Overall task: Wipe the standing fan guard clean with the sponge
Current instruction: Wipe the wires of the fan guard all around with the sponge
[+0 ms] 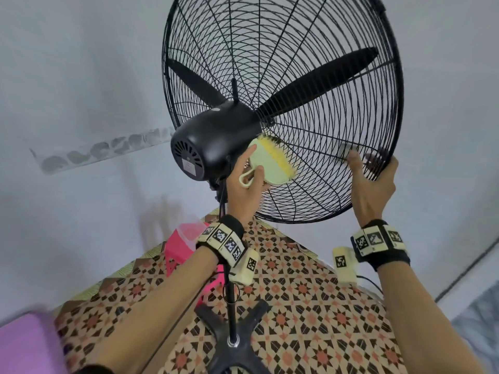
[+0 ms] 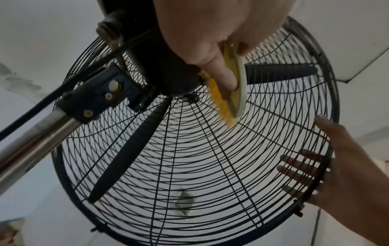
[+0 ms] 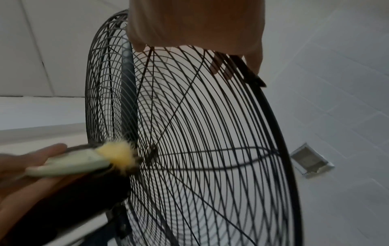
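Black guard [image 1: 310,76], no legible writing; left hand [image 1: 244,190] grips sponge [image 1: 272,164] against it, right hand [image 1: 374,184] clasps its rim.

The pale-green, yellow-edged sponge [image 1: 272,163] presses against the black wire fan guard [image 1: 337,147] beside the motor housing.

Both arms reach up; left hand [image 1: 247,184] pinches, right hand [image 1: 374,184] apparently hooks its fingers.

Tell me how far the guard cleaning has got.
Done: nothing visibly finished. In hand: left hand holds the sponge against the rear fan guard beside the motor housing; right hand grips the rim. Left: apparently the outer rings and front.
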